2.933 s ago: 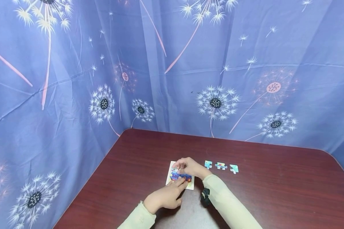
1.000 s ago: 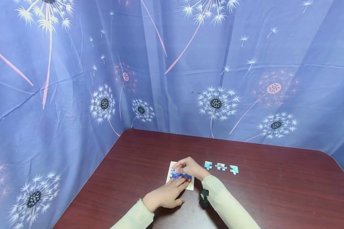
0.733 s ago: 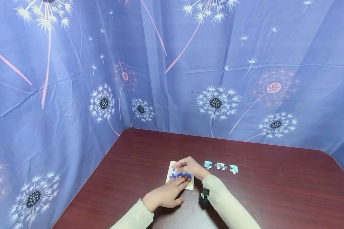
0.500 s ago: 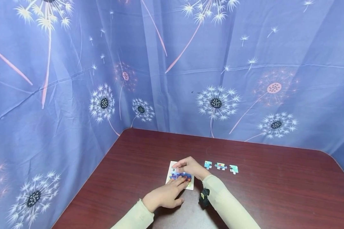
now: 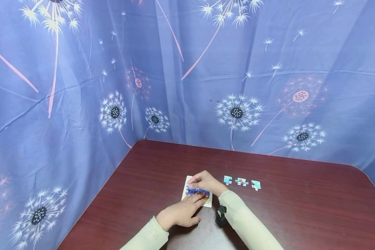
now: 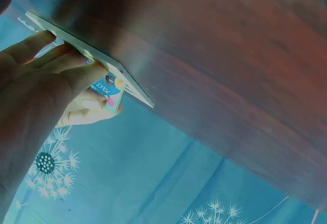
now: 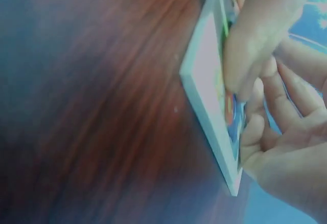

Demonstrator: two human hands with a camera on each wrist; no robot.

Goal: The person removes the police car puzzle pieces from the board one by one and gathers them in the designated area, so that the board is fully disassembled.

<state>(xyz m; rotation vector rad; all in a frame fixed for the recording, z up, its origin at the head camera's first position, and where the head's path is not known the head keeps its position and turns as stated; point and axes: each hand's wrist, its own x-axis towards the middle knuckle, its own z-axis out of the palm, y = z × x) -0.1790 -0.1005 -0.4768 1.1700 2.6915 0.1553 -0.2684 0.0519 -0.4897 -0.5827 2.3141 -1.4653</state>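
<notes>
A small white-framed puzzle board [image 5: 208,204] lies on the table, bearing a blue vehicle picture [image 5: 192,191]. My left hand [image 5: 178,213] rests over its near part, fingers stretched out and pressing on the picture. Over the far left part of the board, my right hand [image 5: 207,182] pinches a puzzle piece [image 6: 104,88] between thumb and fingers. That piece, lettered POLICE, stands tilted up from the board in the left wrist view. In the right wrist view the right fingers [image 7: 286,101] are curled close by the board's edge, and the piece is mostly hidden.
Three loose puzzle pieces lie in a row right of the board: a left one [image 5: 227,180], a middle one [image 5: 242,182] and a right one [image 5: 256,185]. A black wrist device [image 5: 221,216] hangs under the right sleeve. A blue dandelion curtain [image 5: 187,104] borders the dark red table [image 5: 300,208].
Both hands keep nearly the same places on the board. The right fingertips show slight movement over its far left part. The loose pieces lie as before; the head view has shifted slightly.
</notes>
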